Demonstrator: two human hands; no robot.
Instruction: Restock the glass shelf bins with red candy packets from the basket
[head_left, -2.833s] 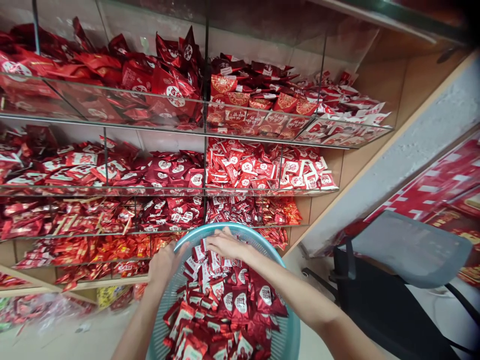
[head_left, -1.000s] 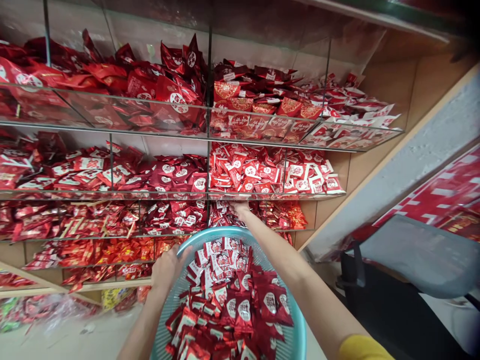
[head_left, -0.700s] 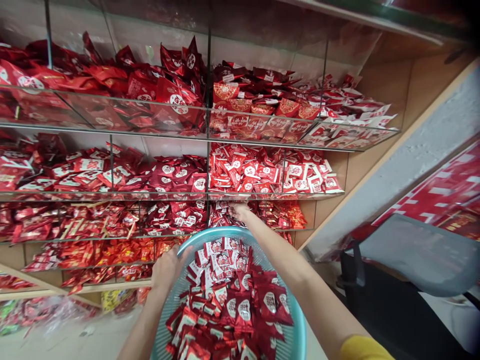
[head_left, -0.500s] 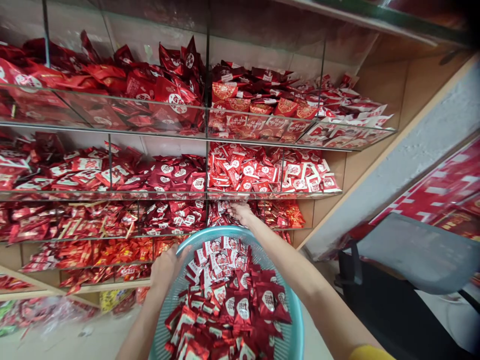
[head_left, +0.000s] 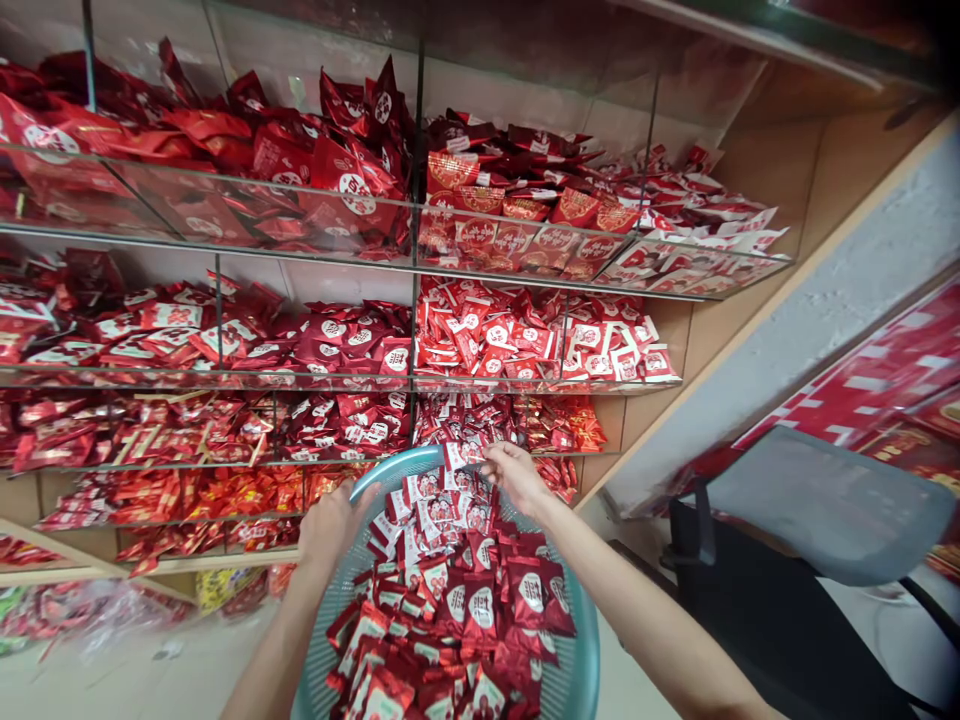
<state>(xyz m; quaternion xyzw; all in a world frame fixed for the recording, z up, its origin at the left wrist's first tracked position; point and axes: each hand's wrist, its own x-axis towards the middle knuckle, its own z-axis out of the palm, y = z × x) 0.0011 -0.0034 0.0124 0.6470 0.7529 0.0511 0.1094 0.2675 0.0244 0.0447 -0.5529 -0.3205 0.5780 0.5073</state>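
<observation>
A teal plastic basket (head_left: 587,640) is heaped with small red and white wrapped candy packets (head_left: 480,605). My left hand (head_left: 332,525) is closed on the basket's left rim, its fingertips partly hidden. Over the far rim, my right hand (head_left: 516,474) pinches a small red-and-white candy packet (head_left: 463,453) between thumb and fingers. Just beyond that hand lies a shelf compartment of similar packets (head_left: 465,415).
Glass-fronted shelves hold many red packets (head_left: 352,340) in divided compartments. A wooden side panel (head_left: 697,350) and grey wall bound them on the right. At the lower right stands a black office chair (head_left: 750,590). Plastic bags (head_left: 97,625) lie on the floor, lower left.
My right hand has drawn back from the shelf compartment to above the basket's far rim, bringing a candy packet. My left hand keeps its hold on the rim.
</observation>
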